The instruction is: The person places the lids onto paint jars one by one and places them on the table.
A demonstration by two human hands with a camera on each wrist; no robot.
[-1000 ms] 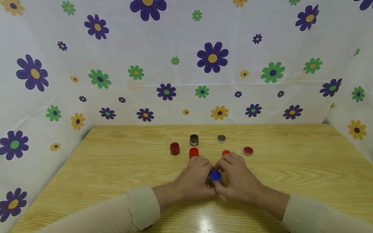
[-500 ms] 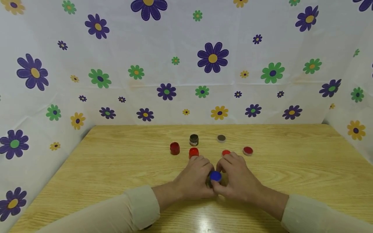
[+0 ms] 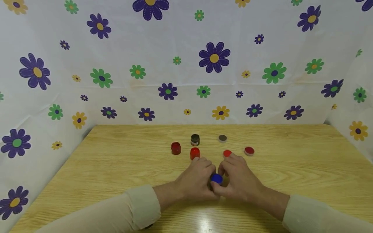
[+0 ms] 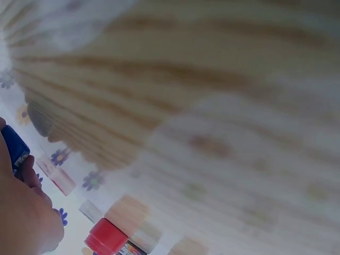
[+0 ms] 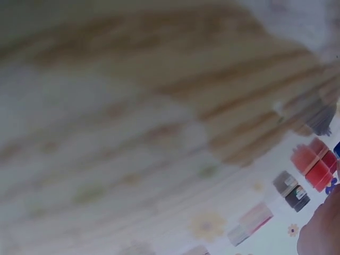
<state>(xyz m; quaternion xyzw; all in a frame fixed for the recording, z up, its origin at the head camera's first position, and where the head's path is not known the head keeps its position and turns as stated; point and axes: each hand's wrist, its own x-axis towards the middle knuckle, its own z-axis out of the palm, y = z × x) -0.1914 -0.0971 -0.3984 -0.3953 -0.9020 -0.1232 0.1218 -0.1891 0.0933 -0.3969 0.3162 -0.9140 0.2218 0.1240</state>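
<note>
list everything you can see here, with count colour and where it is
blue-lidded jar: 1, blue lid, body hidden, between both hands near the table's front middle
red jars: 2, red, left of centre, one just beyond the left hand
dark jar: 1, black lid, behind the red jars
loose red lids: 2, red, right of centre, one at the right fingertips
dark lid: 1, brownish-grey, back right of the dark jar
table: 1, light wood
flowered sheet: 1, white with purple, green, yellow flowers, behind and at the sides
left hand: grips the jar
right hand: pinches the blue lid
sleeves: 2, cream
</note>
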